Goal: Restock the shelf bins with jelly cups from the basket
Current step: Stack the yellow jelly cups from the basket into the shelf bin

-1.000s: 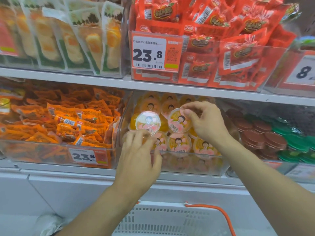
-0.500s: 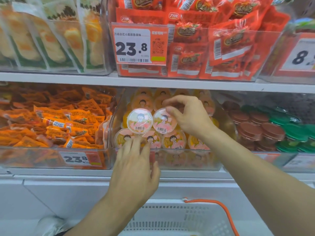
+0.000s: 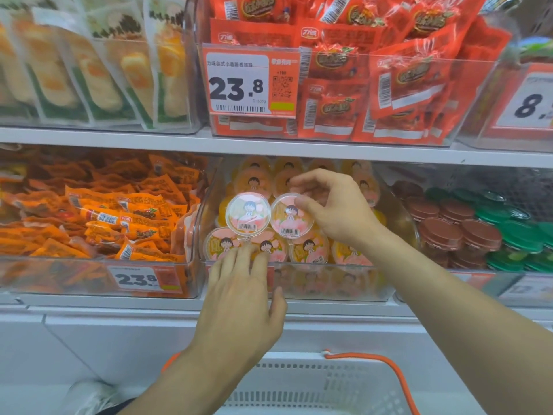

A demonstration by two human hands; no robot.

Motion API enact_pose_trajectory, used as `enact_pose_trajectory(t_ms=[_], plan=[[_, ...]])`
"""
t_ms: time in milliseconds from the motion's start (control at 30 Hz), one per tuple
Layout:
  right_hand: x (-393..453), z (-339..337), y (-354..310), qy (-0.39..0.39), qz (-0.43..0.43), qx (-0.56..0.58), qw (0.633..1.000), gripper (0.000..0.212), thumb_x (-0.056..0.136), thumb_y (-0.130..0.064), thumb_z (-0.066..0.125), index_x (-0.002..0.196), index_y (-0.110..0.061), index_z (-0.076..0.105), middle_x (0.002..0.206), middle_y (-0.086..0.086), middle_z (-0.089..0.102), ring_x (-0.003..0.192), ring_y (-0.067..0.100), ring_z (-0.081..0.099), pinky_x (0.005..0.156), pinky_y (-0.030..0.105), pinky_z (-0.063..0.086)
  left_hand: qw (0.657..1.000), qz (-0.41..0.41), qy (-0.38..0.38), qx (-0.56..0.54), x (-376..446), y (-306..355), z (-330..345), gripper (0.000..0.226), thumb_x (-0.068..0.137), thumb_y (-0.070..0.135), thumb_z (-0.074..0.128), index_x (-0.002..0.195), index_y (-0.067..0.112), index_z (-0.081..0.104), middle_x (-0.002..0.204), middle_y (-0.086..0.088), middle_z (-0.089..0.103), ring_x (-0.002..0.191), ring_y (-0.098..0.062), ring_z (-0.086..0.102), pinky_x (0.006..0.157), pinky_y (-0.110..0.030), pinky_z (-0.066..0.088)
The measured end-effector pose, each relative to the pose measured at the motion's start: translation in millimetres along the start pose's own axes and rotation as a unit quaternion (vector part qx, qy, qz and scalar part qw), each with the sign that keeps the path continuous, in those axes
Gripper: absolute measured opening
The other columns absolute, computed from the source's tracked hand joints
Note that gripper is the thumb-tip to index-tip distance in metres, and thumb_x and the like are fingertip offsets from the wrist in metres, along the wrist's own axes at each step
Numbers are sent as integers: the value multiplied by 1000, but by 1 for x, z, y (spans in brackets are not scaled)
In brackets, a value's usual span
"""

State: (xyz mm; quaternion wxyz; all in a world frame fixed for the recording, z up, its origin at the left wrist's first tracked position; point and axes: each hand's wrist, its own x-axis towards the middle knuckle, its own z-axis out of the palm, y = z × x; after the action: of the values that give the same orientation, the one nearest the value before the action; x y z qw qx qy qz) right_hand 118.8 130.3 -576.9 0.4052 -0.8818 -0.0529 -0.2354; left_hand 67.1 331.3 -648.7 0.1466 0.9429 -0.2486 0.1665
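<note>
A pink-lidded jelly cup (image 3: pixel 291 216) is pinched by the right hand (image 3: pixel 335 209) inside the clear middle bin (image 3: pixel 344 290), a twin cup (image 3: pixel 247 215) touching it at nine o'clock. The left hand (image 3: pixel 242 298) is spread, fingertips laid on the front-row cups (image 3: pixel 221 245) (lids facing outward). The white basket (image 3: pixel 323 381) is seen at six o'clock.

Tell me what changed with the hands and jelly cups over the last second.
The right hand kept its pinch on the round pink-lidded jelly cup, tilting it upright beside the matching upright cup. The left hand drew back slightly, straight fingers still on the front-row cups. The clear plastic bin and white basket stayed put.
</note>
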Motion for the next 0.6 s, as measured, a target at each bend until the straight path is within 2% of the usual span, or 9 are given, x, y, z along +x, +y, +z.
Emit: enact_pose_trajectory(t_ms=[167,333,400,500,600], plan=[[-6,-9,1,-52,18,-20,998,40,86,-29,76,124,-24,63,112,-16,65,101,-2,61,80,18,53,1000,10,17,-18,1,1,0,53,83,43,41,122,14,61,121,-2,56,114,-25,52,100,-44,43],[-16,-21,-2,-110,5,-106,988,57,83,-46,74,132,-24,55,115,-14,62,99,2,60,81,24,52,997,17,49,-52,2,3,-4,46,86,39,43,120,15,60,119,1,56,112,-20,50,100,-39,39],[-21,-22,-2,-125,-2,-153,980,58,82,-50,74,131,-23,55,110,-11,65,98,5,61,80,26,53,998,10,37,-42,1,3,-3,49,86,40,41,125,15,59,120,1,55,113,-21,51,102,-41,42],[-28,-18,-4,-106,7,-177,979,52,85,-50,71,126,-21,56,92,-10,66,85,6,64,74,26,53,1000,2,13,-25,0,2,1,57,85,41,38,130,12,56,125,-3,55,117,-25,53,105,-44,42],[-30,-12,-5,-93,16,-174,980,47,87,-48,71,123,-21,57,81,-11,64,75,1,61,63,18,47,1000,-5,7,-6,-1,1,6,59,83,42,37,128,8,56,129,-11,57,119,-32,55,107,-46,42]])
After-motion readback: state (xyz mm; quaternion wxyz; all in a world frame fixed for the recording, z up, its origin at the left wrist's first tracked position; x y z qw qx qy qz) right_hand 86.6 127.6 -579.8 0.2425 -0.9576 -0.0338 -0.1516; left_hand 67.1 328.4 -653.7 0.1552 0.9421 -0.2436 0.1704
